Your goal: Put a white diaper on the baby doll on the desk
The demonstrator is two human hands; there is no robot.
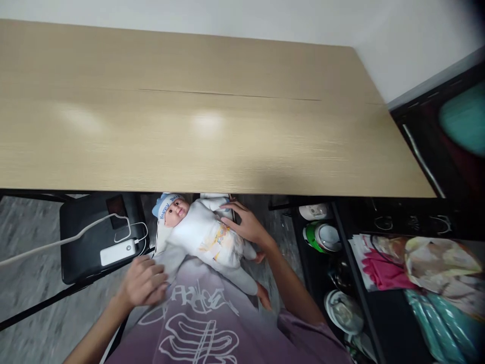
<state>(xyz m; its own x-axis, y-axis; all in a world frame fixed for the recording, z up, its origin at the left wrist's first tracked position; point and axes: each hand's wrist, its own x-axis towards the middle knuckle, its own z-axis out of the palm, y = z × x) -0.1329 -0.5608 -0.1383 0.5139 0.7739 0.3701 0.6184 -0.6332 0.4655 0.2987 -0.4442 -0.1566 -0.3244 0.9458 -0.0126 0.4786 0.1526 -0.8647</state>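
A baby doll (193,225) lies face up on my lap, its head toward the left. It wears a blue and white hat (166,205), a white top and a printed diaper (223,247). My right hand (246,222) is at the doll's far side, fingers stretched and apart, near its sleeve and the top of the diaper. My left hand (146,280) is curled closed beside the doll's near sleeve (172,260). Whatever may be inside those fingers is hidden.
A wooden table (208,146) spans the view ahead, its front edge just beyond the doll. On the left, a black seat (83,253) holds a white power bank (118,252) with cables. Dark shelves at the right carry a green can (320,237) and plastic bags (439,258).
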